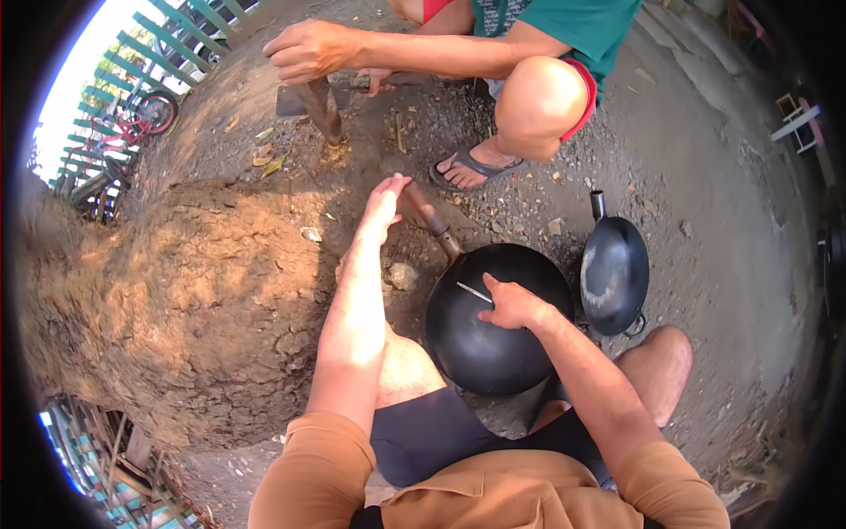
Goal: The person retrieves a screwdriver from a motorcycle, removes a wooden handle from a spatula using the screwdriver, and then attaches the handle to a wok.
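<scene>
Black metal wok (493,357) lies directly beneath the right hand (517,306), its brown wooden handle (430,214) pointing forward and leftward. That hand appears to pinch a slim pale rod (473,291) against or just above the surface. Left hand (381,207) has its fingers at the handle's far end; whether they close around it cannot be determined. Assessment: the wok is probably weighty, rigid and smooth enough to slip; the handle is the proper hold, with support opposite it. Second wok (614,276) sits just to the right. Beyond, a co-worker's hand (310,48) grips an upright wooden piece (322,115).
</scene>
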The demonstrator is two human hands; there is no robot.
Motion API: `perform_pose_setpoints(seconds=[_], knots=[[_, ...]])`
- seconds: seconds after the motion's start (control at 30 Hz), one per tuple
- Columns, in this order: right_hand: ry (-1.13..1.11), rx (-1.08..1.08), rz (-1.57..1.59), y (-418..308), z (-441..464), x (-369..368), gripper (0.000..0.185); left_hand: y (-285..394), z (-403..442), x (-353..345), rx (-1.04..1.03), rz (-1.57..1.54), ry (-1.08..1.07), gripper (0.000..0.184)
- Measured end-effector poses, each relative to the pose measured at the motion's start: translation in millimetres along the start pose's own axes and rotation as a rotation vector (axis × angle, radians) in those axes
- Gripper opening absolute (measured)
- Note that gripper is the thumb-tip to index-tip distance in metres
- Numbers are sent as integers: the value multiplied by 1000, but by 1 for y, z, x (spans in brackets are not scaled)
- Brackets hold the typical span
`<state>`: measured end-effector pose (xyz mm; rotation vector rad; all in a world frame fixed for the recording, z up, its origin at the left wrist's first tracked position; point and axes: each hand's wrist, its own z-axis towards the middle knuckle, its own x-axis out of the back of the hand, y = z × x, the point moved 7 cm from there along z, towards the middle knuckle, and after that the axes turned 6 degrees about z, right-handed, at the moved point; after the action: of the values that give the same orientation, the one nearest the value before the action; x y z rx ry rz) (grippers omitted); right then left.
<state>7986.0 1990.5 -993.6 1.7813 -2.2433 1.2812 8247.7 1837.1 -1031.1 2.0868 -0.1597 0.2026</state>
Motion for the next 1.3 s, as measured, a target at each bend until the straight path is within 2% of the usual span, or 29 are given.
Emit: perform_pose_setpoints(seconds=[0.03, 0.1, 0.17, 0.4, 0.5, 0.57, 0.6, 0.67, 0.8, 1.13, 1.23, 1.3], knots=[[4, 2, 18, 2, 1, -2, 91, 7, -5, 1, -9, 15, 8, 56], [57, 64, 9, -3, 0, -3, 90, 9, -5, 2, -44, 69, -9, 61], [21, 16, 47, 2, 0, -7, 90, 13, -9, -2, -111, 127, -32, 71], [5, 18, 35, 2, -2, -8, 88, 23, -18, -9, -66, 126, -20, 76], [-13, 0, 53, -1, -9, -6, 87, 13, -9, -8, -62, 221, -79, 76], [-30, -31, 87, 2, -11, -6, 86, 1, 0, -2, -6, 359, -37, 82], [-27, -32, 57, 4, -10, -8, 86, -7, 7, 1, -3, 374, -50, 82], [-14, -33, 45, 6, -8, -8, 86, 0, 14, 16, -30, 220, 99, 82], [-5, -24, 36, 11, -5, -12, 91, 3, 4, 20, -10, 115, 173, 80], [-3, -40, 44, 10, -9, -9, 92, 5, 3, 11, 14, 93, 160, 80], [3, -29, 39, 12, -6, -12, 92, 6, 5, 11, 27, 72, 188, 73], [11, -27, 40, 13, -6, -12, 92, 6, 13, 11, -34, 152, 130, 68]])
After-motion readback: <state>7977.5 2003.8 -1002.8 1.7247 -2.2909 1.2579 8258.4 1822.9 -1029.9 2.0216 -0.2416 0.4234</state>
